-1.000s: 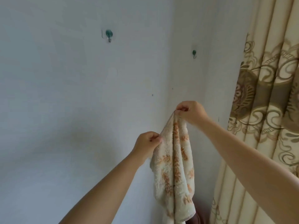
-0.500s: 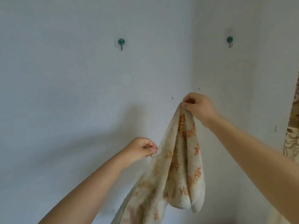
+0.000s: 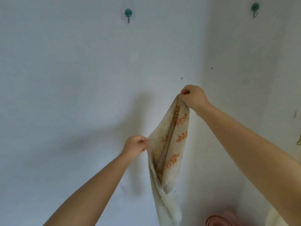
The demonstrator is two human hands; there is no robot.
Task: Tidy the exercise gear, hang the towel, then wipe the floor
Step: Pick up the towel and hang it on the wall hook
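- Terry cloth, cream with orange leaf print: the towel (image 3: 169,144) hangs limp between both hands in front of the white wall (image 3: 65,79), its tail drooping toward the bottom edge of the view.
- Left hand (image 3: 136,146): fingers closed in a pinch on the towel's lower-left edge, pulling it slightly outward.
- Left hook (image 3: 128,13), green, high on the wall, well above the towel; nothing hangs on it.
- Right hand (image 3: 193,97): fingers pinched shut on the top corner, held higher than the left, carrying most of the cloth.
- Right hook (image 3: 254,8), also green and bare, sits on the adjoining wall.
- Handling, judged: light, soft, no stiffness; folds collapse wherever unsupported. Not slippery, not fragile. Pile likely grips a hook well.
- Best hold, judged: keep the top hem pinched at two spread points so a taut span can be draped over a hook; any hanging loop is not discernible.
- Pink object (image 3: 218,220) at bottom edge, blurred; unidentified.
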